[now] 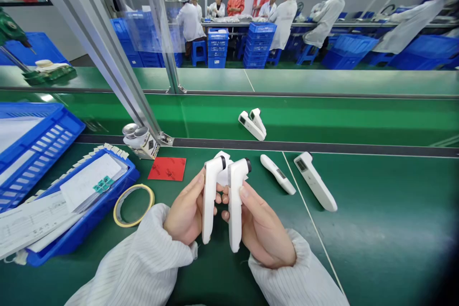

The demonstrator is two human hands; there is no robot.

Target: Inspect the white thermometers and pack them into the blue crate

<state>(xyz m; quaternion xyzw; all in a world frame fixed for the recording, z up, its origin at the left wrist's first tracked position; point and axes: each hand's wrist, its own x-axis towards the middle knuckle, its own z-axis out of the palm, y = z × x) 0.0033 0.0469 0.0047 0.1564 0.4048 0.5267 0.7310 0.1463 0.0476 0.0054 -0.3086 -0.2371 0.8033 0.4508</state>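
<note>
Above the green table (387,229), the white left device (211,203) and right device (234,220) are held side by side.
From here I see the left hand (188,210) clasped on the first, the right hand (267,232) on the second. With them as the clock's centre, the tape ring (117,210) lies at nine o'clock, the red card (167,169) at ten, a slim white device (278,174) at two, a device pair (251,126) near one.

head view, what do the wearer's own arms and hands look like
The left sleeve and right sleeve are loose, white or off-white, with fine stripes, and gather at the wrists. The left hand and right hand are bare, without gloves.
</note>
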